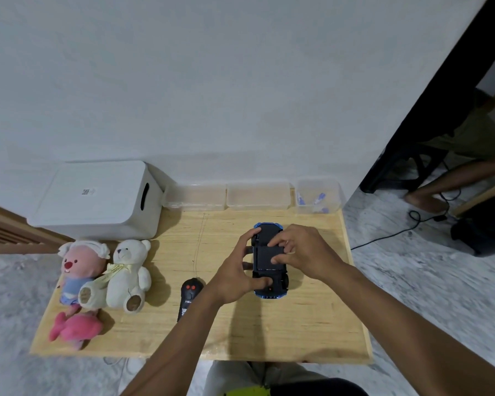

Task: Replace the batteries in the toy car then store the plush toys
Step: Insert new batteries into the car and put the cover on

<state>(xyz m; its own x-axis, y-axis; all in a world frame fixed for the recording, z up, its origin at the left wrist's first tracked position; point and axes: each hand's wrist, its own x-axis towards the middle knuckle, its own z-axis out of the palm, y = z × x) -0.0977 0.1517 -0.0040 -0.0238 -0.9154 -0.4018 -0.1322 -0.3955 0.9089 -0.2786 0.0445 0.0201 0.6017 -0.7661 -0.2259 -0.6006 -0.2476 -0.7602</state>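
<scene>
Hands are working for me near the board's point(312, 324) right edge; my left hand point(237, 277) is gripping the toy car point(270, 262) (upside down); my right hand point(303, 251) is pressing fingers on its underside; plush toys point(106, 277) are lying near the left edge.

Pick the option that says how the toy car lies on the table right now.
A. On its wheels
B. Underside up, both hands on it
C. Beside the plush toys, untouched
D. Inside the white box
B: the toy car shows its black underside, with the left hand and right hand gripping it.
</scene>
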